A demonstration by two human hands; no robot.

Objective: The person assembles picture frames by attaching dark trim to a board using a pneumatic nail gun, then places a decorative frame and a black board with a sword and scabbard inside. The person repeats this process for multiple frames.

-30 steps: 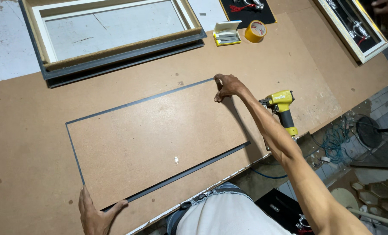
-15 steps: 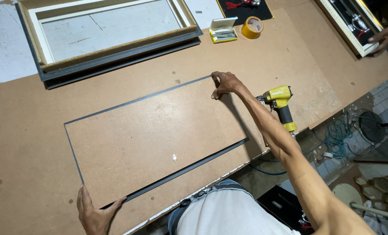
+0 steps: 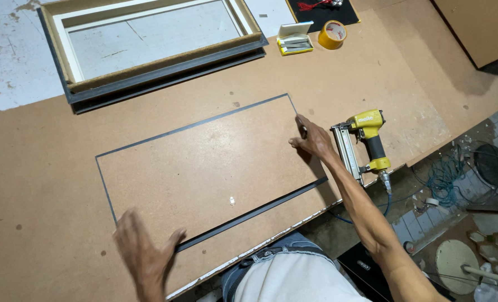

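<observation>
Hands [image 3: 145, 246] [image 3: 311, 138] flat on brown backing board [image 3: 204, 168]; yellow tape roll [image 3: 332, 34] beyond.

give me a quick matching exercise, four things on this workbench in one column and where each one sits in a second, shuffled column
Things:
1. tape roll
2. nail gun
3. wooden frame
4. backing board

Places:
A. under both hands, near the bench's front edge
B. far left of the bench
C. just right of the right hand
D. far side, beside a small staple box

Pairs: 1-D, 2-C, 3-B, 4-A
</observation>
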